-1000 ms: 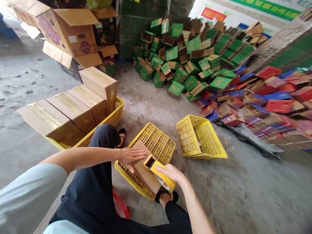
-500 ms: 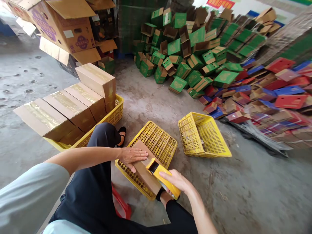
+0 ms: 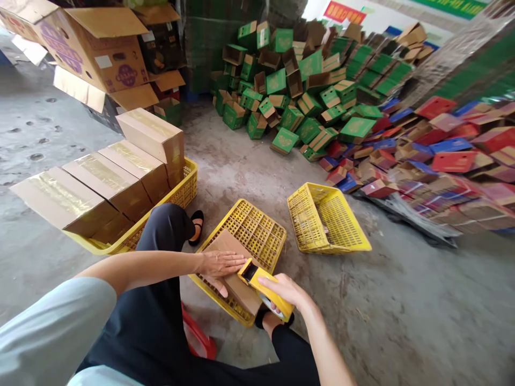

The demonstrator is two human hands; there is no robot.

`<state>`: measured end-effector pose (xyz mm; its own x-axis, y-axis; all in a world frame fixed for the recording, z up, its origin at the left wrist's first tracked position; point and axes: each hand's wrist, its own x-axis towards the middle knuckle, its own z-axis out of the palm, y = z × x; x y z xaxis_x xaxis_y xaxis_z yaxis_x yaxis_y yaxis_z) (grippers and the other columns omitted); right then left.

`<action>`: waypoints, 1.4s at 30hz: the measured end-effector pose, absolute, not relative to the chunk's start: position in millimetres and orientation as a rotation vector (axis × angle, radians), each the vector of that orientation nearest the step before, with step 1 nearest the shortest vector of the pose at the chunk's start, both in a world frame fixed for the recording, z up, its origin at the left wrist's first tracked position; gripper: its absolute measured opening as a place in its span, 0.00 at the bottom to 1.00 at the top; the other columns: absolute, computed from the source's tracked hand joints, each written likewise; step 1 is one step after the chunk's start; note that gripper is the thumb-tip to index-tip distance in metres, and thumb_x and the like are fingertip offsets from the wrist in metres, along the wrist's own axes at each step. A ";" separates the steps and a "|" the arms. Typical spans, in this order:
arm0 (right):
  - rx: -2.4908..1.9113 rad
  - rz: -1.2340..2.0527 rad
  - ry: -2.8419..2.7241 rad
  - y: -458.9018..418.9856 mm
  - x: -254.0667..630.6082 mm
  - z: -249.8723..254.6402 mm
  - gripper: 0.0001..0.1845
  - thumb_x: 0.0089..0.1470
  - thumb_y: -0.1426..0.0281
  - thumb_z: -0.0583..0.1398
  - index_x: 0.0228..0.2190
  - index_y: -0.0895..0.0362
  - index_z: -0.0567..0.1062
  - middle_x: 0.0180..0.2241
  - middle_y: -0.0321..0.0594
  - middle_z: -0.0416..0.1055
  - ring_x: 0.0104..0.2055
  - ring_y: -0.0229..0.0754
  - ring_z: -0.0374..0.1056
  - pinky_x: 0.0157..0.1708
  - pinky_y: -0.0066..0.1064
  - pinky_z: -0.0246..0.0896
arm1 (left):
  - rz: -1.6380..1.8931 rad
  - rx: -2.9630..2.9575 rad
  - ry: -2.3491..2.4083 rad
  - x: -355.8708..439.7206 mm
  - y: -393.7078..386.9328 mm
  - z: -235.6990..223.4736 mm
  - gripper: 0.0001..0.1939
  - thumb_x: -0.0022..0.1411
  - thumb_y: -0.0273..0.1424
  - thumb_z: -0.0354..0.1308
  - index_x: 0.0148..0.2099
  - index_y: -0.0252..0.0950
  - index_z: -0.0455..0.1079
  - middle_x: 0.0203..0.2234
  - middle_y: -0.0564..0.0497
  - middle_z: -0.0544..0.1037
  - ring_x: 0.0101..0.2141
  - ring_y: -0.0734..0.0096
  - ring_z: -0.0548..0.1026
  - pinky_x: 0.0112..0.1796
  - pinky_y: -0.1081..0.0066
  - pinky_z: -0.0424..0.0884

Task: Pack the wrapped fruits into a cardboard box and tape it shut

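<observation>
A flat brown cardboard box (image 3: 242, 294) lies across an upturned yellow plastic crate (image 3: 263, 231) between my feet. Flat on the box's top, fingers stretched out, rests my left hand (image 3: 221, 266). My right hand (image 3: 285, 291) grips a yellow tape dispenser (image 3: 270, 290) and holds its head against the box, close to my left fingertips. The tape roll is mostly hidden by the dispenser and my fingers.
To the left, taped cartons (image 3: 98, 174) stand in a yellow crate (image 3: 192, 185). Another yellow crate (image 3: 341, 217) sits tilted on the right. Behind lie heaps of green boxes (image 3: 277, 83) and red and blue boxes (image 3: 454, 161). A red stool (image 3: 201, 338) shows beneath me.
The view has shifted slightly, so most things sit a little further left. My left hand's fingertips now lie closer to the dispenser's head; both hands stay on the box and dispenser.
</observation>
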<state>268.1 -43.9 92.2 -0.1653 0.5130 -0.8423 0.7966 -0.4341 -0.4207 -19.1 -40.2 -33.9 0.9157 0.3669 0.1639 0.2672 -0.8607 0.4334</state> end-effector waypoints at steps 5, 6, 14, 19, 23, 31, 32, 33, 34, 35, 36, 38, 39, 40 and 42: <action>1.831 -1.665 1.491 -44.7 265.9 95.7 0.25 0.62 0.49 0.57 0.29 0.58 0.74 0.16 0.41 0.74 0.18 0.45 0.74 0.24 0.34 0.75 | 0.362 2.659 0.465 -15.0 -40.5 -30.6 0.49 0.69 0.55 0.51 0.75 0.22 0.44 0.71 0.30 0.53 0.71 0.50 0.51 0.69 0.54 0.51; 1.832 -1.669 1.489 -45.4 265.5 95.7 0.25 0.62 0.49 0.57 0.29 0.57 0.74 0.15 0.40 0.73 0.18 0.44 0.74 0.24 0.34 0.75 | 0.366 2.658 0.461 -15.7 -39.8 -30.9 0.49 0.69 0.55 0.52 0.75 0.22 0.44 0.71 0.30 0.53 0.71 0.50 0.51 0.69 0.55 0.51; 1.821 -1.646 1.525 -56.3 278.1 94.6 0.25 0.61 0.49 0.57 0.29 0.58 0.74 0.18 0.43 0.76 0.20 0.45 0.75 0.22 0.32 0.73 | 0.407 2.662 0.430 -14.8 -38.5 -38.3 0.48 0.70 0.56 0.49 0.75 0.22 0.45 0.71 0.30 0.51 0.71 0.49 0.50 0.69 0.54 0.49; 1.875 -1.641 1.504 -71.3 309.0 102.8 0.25 0.59 0.45 0.58 0.30 0.56 0.73 0.18 0.40 0.76 0.20 0.45 0.75 0.19 0.28 0.69 | 0.422 2.642 0.424 -11.9 -39.0 -41.8 0.48 0.69 0.56 0.50 0.75 0.24 0.47 0.72 0.31 0.51 0.72 0.50 0.49 0.69 0.54 0.49; 1.916 -1.592 1.542 -78.9 316.7 100.0 0.25 0.58 0.46 0.59 0.29 0.56 0.72 0.19 0.41 0.76 0.20 0.45 0.75 0.19 0.28 0.68 | 0.400 2.650 0.444 -13.3 -41.8 -39.4 0.49 0.68 0.56 0.51 0.75 0.24 0.47 0.71 0.31 0.52 0.71 0.49 0.50 0.69 0.54 0.50; 1.877 -1.639 1.558 -78.3 317.1 93.7 0.27 0.58 0.44 0.58 0.31 0.55 0.73 0.18 0.39 0.75 0.19 0.44 0.74 0.19 0.27 0.67 | 0.360 2.663 0.362 9.3 -54.5 -29.1 0.51 0.68 0.55 0.53 0.76 0.24 0.42 0.72 0.32 0.50 0.72 0.51 0.48 0.70 0.54 0.48; 1.867 -1.637 1.559 -78.3 317.4 93.4 0.27 0.58 0.44 0.58 0.30 0.55 0.73 0.18 0.39 0.76 0.20 0.44 0.74 0.19 0.27 0.67 | 0.358 2.659 0.336 14.6 -55.7 -28.7 0.52 0.67 0.56 0.54 0.76 0.24 0.41 0.72 0.32 0.50 0.72 0.51 0.48 0.70 0.55 0.48; 1.858 -1.631 1.563 -78.2 317.8 92.6 0.27 0.58 0.44 0.58 0.30 0.55 0.73 0.19 0.40 0.76 0.20 0.44 0.74 0.19 0.27 0.67 | 0.357 2.654 0.316 19.1 -56.5 -28.6 0.53 0.66 0.56 0.55 0.76 0.24 0.41 0.72 0.31 0.49 0.72 0.51 0.48 0.70 0.55 0.48; 1.850 -1.622 1.567 -78.2 318.2 91.3 0.27 0.58 0.44 0.57 0.29 0.55 0.73 0.19 0.40 0.76 0.21 0.45 0.75 0.20 0.27 0.67 | 0.354 2.647 0.302 22.6 -56.9 -28.8 0.54 0.65 0.57 0.56 0.76 0.23 0.41 0.72 0.31 0.49 0.72 0.50 0.48 0.70 0.56 0.48; 1.849 -1.613 1.565 -78.2 318.6 89.6 0.26 0.58 0.44 0.57 0.29 0.55 0.73 0.19 0.40 0.76 0.21 0.45 0.75 0.20 0.27 0.67 | 0.352 2.640 0.289 24.8 -56.8 -29.2 0.56 0.64 0.57 0.56 0.76 0.23 0.40 0.72 0.30 0.48 0.72 0.49 0.47 0.70 0.56 0.47; 1.852 -1.611 1.557 -78.5 319.1 87.9 0.26 0.58 0.45 0.57 0.29 0.55 0.73 0.19 0.40 0.76 0.21 0.44 0.75 0.20 0.28 0.67 | 0.350 2.633 0.276 25.9 -56.3 -29.7 0.56 0.64 0.58 0.57 0.76 0.23 0.40 0.72 0.30 0.47 0.72 0.49 0.47 0.70 0.56 0.47; 1.877 -1.634 1.537 -79.8 320.6 85.5 0.24 0.58 0.46 0.58 0.30 0.55 0.72 0.18 0.39 0.76 0.20 0.44 0.74 0.20 0.28 0.68 | 0.347 2.618 0.252 25.5 -54.5 -30.4 0.57 0.64 0.58 0.57 0.76 0.22 0.41 0.72 0.30 0.47 0.72 0.49 0.47 0.70 0.56 0.45; 1.886 -1.661 1.532 -80.9 321.9 85.4 0.24 0.58 0.47 0.58 0.30 0.55 0.72 0.18 0.39 0.75 0.20 0.43 0.74 0.20 0.28 0.68 | 0.346 2.610 0.245 24.8 -53.4 -30.4 0.57 0.64 0.59 0.56 0.76 0.21 0.42 0.72 0.30 0.47 0.72 0.49 0.46 0.70 0.56 0.45; 1.890 -1.688 1.529 -82.3 323.7 86.3 0.23 0.58 0.47 0.58 0.30 0.55 0.72 0.18 0.39 0.75 0.19 0.42 0.73 0.20 0.28 0.68 | 0.343 2.602 0.243 24.0 -52.4 -30.0 0.57 0.64 0.59 0.56 0.75 0.21 0.42 0.72 0.30 0.47 0.72 0.49 0.46 0.70 0.56 0.45; 1.874 -1.734 1.519 -85.4 329.2 90.1 0.23 0.59 0.47 0.58 0.30 0.55 0.72 0.19 0.40 0.76 0.19 0.41 0.73 0.20 0.27 0.68 | 0.323 2.584 0.250 23.5 -50.9 -28.4 0.56 0.63 0.59 0.56 0.76 0.23 0.43 0.72 0.32 0.48 0.72 0.49 0.46 0.70 0.56 0.47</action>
<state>329.2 -85.4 90.1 -0.1954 0.5408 -0.8181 0.7397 -0.4665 -0.4850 23.5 -50.9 -28.4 0.9545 0.2379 0.1798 0.1138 -0.8479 0.5179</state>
